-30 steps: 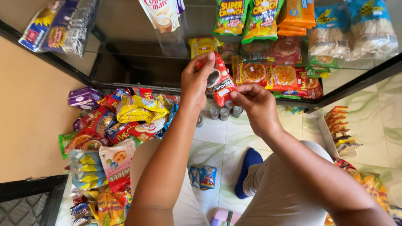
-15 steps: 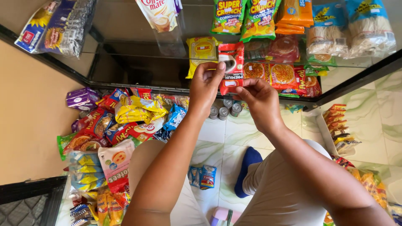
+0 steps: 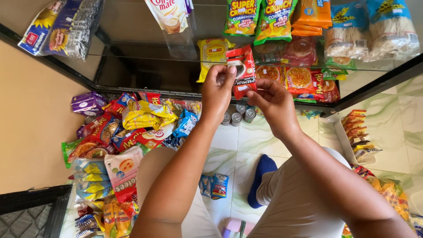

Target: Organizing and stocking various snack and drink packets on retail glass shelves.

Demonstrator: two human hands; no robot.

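Both hands are raised in front of a glass shelf (image 3: 132, 61). My left hand (image 3: 217, 90) pinches the upper left edge of a red packet (image 3: 242, 70) with a picture of a cup on it. My right hand (image 3: 274, 102) holds the packet's lower end from below and to the right. The packet hangs upright just ahead of a yellow packet (image 3: 212, 53) that lies on the glass. Red noodle packets (image 3: 299, 79) lie on the shelf to the right of my hands.
Green chip bags (image 3: 257, 17), orange packets (image 3: 313, 15) and bundles of white noodles (image 3: 374, 31) fill the shelf's right side. A heap of snack packets (image 3: 128, 123) lies on the tiled floor at left, small tins (image 3: 240, 117) beneath the shelf, a tray of bars (image 3: 359, 136) at right.
Both hands have lifted the red packet upward and toward the shelf. The packet has turned from slanted to nearly upright.
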